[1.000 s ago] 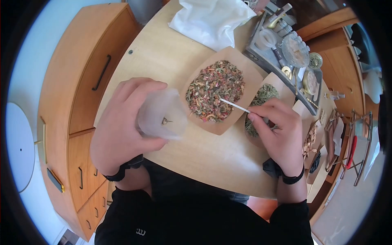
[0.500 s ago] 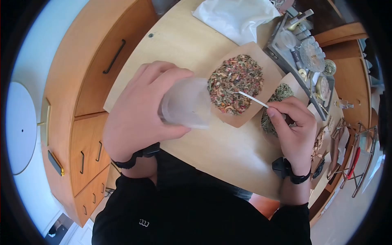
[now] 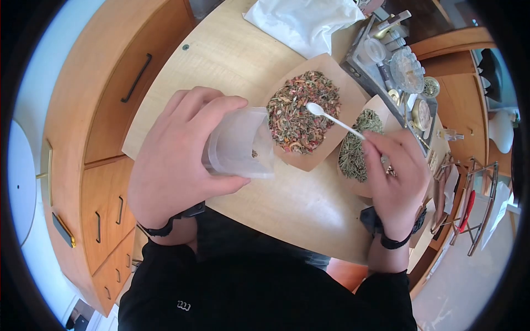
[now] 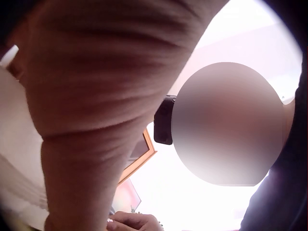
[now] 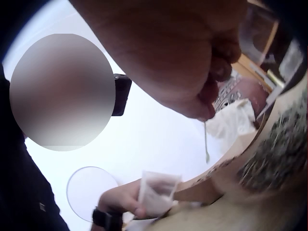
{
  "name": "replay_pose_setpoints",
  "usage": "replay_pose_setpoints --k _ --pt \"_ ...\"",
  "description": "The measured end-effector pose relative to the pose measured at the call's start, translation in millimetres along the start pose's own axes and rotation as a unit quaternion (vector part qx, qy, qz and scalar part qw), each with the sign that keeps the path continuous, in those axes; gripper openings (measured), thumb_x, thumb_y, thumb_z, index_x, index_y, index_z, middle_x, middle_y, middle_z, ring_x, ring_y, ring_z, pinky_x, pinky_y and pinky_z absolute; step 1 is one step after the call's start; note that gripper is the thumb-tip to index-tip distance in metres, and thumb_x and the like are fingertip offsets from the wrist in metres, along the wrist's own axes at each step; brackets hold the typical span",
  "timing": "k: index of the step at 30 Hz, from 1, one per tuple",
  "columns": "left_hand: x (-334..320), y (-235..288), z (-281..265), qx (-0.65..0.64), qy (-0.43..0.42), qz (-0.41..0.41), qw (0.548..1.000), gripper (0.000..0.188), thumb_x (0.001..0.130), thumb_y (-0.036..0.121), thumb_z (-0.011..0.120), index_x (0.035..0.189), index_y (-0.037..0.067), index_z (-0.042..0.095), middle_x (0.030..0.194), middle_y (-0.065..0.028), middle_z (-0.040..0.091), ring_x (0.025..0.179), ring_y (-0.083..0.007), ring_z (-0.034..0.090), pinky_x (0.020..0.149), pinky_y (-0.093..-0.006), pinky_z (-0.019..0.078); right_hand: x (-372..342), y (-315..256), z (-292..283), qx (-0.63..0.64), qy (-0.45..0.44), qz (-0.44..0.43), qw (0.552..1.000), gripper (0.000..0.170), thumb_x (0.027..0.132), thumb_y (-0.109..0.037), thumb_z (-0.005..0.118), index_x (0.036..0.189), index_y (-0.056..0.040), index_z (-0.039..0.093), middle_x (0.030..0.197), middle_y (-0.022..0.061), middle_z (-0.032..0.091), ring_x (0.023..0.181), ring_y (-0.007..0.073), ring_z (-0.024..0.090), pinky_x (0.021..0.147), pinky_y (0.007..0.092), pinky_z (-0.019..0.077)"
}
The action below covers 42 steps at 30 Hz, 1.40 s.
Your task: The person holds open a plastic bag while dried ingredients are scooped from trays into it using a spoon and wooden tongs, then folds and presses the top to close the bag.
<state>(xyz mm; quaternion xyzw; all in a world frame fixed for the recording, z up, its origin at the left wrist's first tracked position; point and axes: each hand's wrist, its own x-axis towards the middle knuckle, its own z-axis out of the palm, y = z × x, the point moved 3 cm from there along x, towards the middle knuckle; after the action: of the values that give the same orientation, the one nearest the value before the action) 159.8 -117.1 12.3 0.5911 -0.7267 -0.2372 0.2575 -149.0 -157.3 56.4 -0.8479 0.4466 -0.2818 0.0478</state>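
And here the left hand point(image 3: 174, 157) grips the translucent cup point(image 3: 241, 144), fingers curled round it, just left of the mixed dried flowers point(image 3: 303, 110); the right hand point(image 3: 400, 179) pinches the white spoon point(image 3: 334, 119), its bowl above those flowers, while green herbs point(image 3: 359, 149) lie right of them.

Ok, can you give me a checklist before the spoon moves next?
1. Left hand gripping the see-through container: ok.
2. Right hand pinching the white spoon by its handle: ok.
3. Flower mix close to the container: ok, right beside it in the head view.
4. Anything on the spoon: cannot tell.
5. Container filled: not ok, only a few bits show inside.
6. Green herbs in a separate paper tray: ok.
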Motion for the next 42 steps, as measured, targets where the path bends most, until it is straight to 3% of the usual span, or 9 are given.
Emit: replay_pose_setpoints --k 2,6,12,19,25,28,30,34,42 --pt "-1 0 0 0.006 0.000 0.002 1.000 0.091 0.059 0.025 0.101 0.144 0.010 0.070 0.140 -0.0157 0.065 0.129 -0.0389 0.063 0.108 -0.0473 0.0533 6 12 -4 -0.017 -0.080 0.066 0.994 0.017 0.089 -0.001 0.087 0.106 -0.0032 0.084 0.093 0.0120 0.073 0.081 0.0296 0.073 0.072 0.0384 0.0564" --pt "-1 0 0 0.006 0.003 0.007 1.000 0.092 0.059 0.025 0.101 0.144 0.010 0.070 0.140 -0.0156 0.065 0.130 -0.0392 0.063 0.108 -0.0477 0.0533 4 11 11 0.078 -0.118 0.076 0.987 0.013 0.091 0.000 0.085 0.104 -0.0012 0.084 0.092 0.0122 0.074 0.080 0.0295 0.074 0.073 0.0384 0.0566" --pt "-1 1 1 0.010 -0.005 -0.003 1.000 0.092 0.059 0.024 0.101 0.144 0.009 0.069 0.140 -0.0156 0.065 0.131 -0.0398 0.062 0.109 -0.0483 0.0527 -2 6 27 0.145 -0.096 0.114 0.978 0.012 0.095 -0.001 0.084 0.106 -0.0001 0.085 0.091 0.0112 0.075 0.078 0.0260 0.073 0.072 0.0355 0.0565" --pt "-1 1 0 0.012 -0.005 -0.003 1.000 0.093 0.058 0.024 0.101 0.144 0.009 0.070 0.140 -0.0158 0.065 0.131 -0.0396 0.062 0.109 -0.0481 0.0524 -2 -5 6 0.148 -0.076 0.114 0.979 0.012 0.093 -0.003 0.087 0.105 -0.0025 0.087 0.091 0.0103 0.075 0.078 0.0230 0.073 0.071 0.0343 0.0559" --pt "0 2 1 0.010 -0.006 0.002 1.000 0.093 0.057 0.025 0.101 0.143 0.008 0.070 0.140 -0.0157 0.065 0.131 -0.0394 0.062 0.109 -0.0483 0.0523 -8 -23 5 0.105 -0.074 0.007 0.992 0.017 0.088 -0.005 0.091 0.104 -0.0063 0.087 0.090 0.0102 0.074 0.080 0.0257 0.073 0.071 0.0367 0.0564" --pt "-1 2 1 0.009 -0.004 0.001 1.000 0.093 0.057 0.025 0.101 0.143 0.008 0.070 0.140 -0.0156 0.065 0.131 -0.0394 0.062 0.109 -0.0484 0.0523 -2 -6 -2 0.022 -0.041 0.034 0.998 0.017 0.088 -0.005 0.090 0.105 -0.0052 0.086 0.091 0.0107 0.073 0.080 0.0283 0.073 0.071 0.0380 0.0561" --pt "-1 2 1 0.009 -0.001 0.001 1.000 0.093 0.057 0.025 0.101 0.143 0.008 0.070 0.140 -0.0156 0.065 0.131 -0.0395 0.062 0.109 -0.0485 0.0524 4 3 -6 0.013 -0.086 0.087 0.992 0.013 0.091 -0.004 0.087 0.104 -0.0042 0.085 0.092 0.0110 0.073 0.081 0.0294 0.073 0.072 0.0387 0.0558" --pt "-1 3 1 0.011 -0.004 -0.007 1.000 0.093 0.058 0.026 0.102 0.143 0.008 0.070 0.141 -0.0160 0.065 0.131 -0.0397 0.062 0.109 -0.0485 0.0525 2 9 6 0.071 -0.139 0.089 0.984 0.013 0.093 -0.003 0.084 0.106 -0.0020 0.084 0.090 0.0118 0.072 0.080 0.0297 0.073 0.071 0.0399 0.0554" --pt "-1 2 1 0.007 -0.004 -0.012 1.000 0.092 0.059 0.026 0.102 0.143 0.008 0.070 0.141 -0.0166 0.065 0.133 -0.0402 0.062 0.109 -0.0480 0.0524 -1 3 23 0.142 -0.132 0.138 0.971 0.012 0.098 -0.003 0.082 0.110 -0.0004 0.084 0.088 0.0115 0.071 0.078 0.0262 0.071 0.071 0.0371 0.0541"
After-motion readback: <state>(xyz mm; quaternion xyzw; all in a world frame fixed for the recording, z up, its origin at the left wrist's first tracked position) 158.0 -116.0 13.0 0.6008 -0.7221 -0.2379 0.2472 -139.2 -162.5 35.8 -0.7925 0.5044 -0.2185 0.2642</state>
